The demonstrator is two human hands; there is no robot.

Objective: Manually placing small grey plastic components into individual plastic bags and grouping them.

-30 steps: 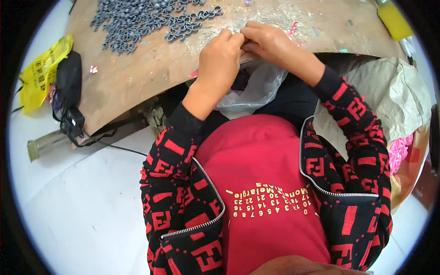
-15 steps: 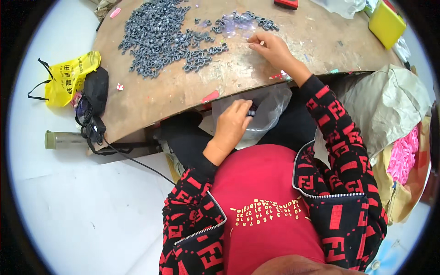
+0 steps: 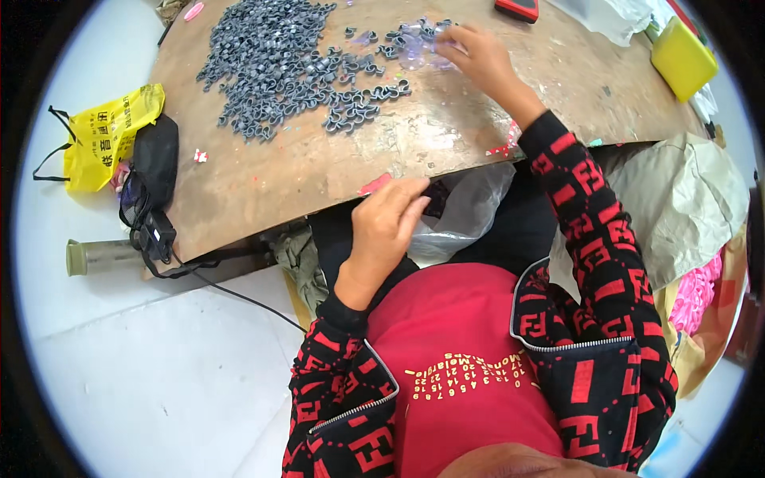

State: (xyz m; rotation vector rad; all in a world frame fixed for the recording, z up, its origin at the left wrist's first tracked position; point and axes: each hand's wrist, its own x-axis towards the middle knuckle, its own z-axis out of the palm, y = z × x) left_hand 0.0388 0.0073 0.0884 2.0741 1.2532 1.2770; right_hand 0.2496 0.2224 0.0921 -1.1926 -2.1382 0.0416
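At far left, a yellow plastic bag with black handles (image 3: 111, 131) lies beside a black soft pouch (image 3: 156, 159), at the left edge of the brown wooden table (image 3: 239, 187). Next, a heap of small grey curved plastic clips (image 3: 267, 68) covers the table's far left part; a looser cluster of the same clips (image 3: 362, 105) lies on its right. My left hand (image 3: 382, 227) is at the near edge, fingers bent, thumb apart from them; I cannot make out whether it grips anything. Just right of its fingertips is a clear plastic bag with dark contents (image 3: 470, 211), below the table edge. Translucent violet pieces (image 3: 413, 49) lie among further grey clips. My right hand (image 3: 484, 64) reaches them, thumb and fingers bent; whether they pinch a piece is unclear. Farther right stands a yellow block-shaped container (image 3: 684, 60).
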